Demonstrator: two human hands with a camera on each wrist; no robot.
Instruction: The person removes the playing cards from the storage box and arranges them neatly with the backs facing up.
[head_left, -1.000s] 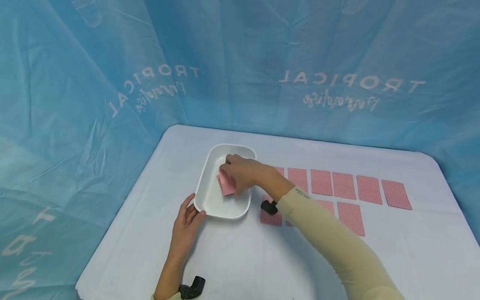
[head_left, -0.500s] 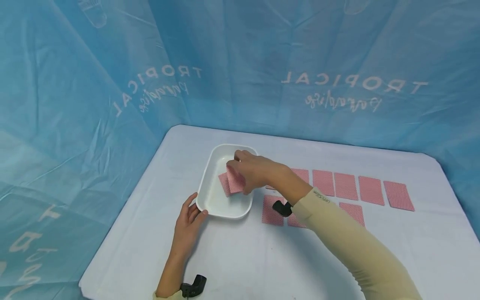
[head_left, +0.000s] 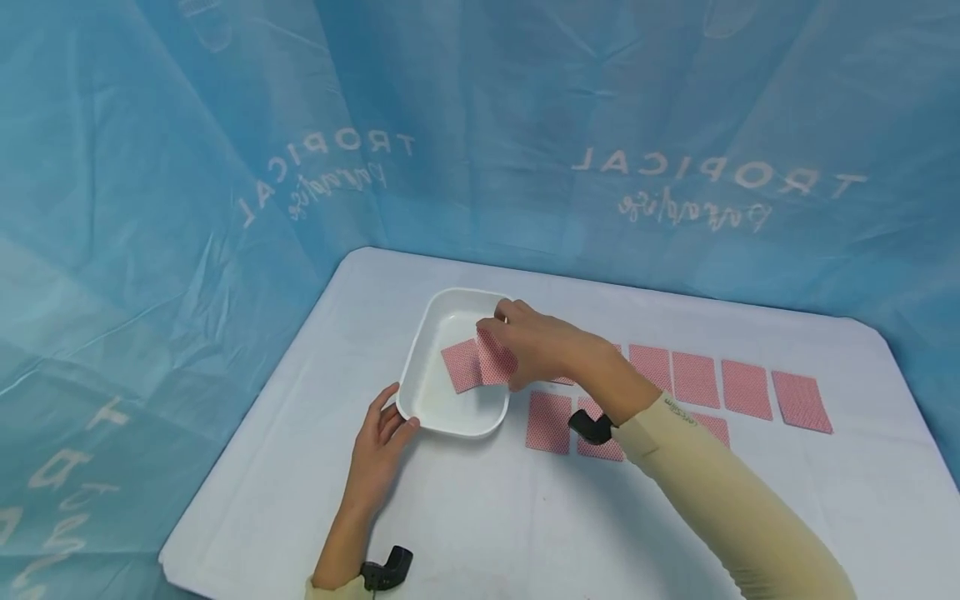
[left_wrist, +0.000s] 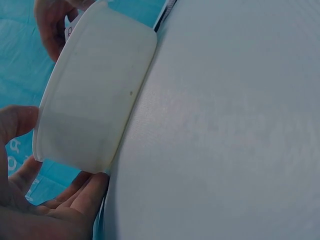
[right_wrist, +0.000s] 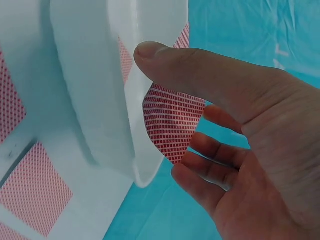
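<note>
My left hand (head_left: 377, 450) grips the near left corner of a white plastic tub (head_left: 453, 415); in the left wrist view its thumb is on the rim and its fingers lie against the wall and base. Over the tub's right side, my right hand (head_left: 546, 343) pinches a red-patterned playing card (head_left: 495, 354). That card (right_wrist: 172, 120) bows between thumb and fingers in the right wrist view. Inside the tub lies another card (head_left: 459, 367), patterned back up, partly covered by the held one. Whether the held card is single cannot be told.
Right of the tub, cards lie back up in two rows: a far row with several, such as one card (head_left: 693, 379), and a near row starting with another card (head_left: 548, 422). My right forearm hides some. Blue printed curtains (head_left: 480, 167) hang behind the white table (head_left: 300, 500).
My right hand has moved right with the held card, from the tub's middle toward its right rim. More of the card lying in the tub shows. My left hand keeps its hold.
</note>
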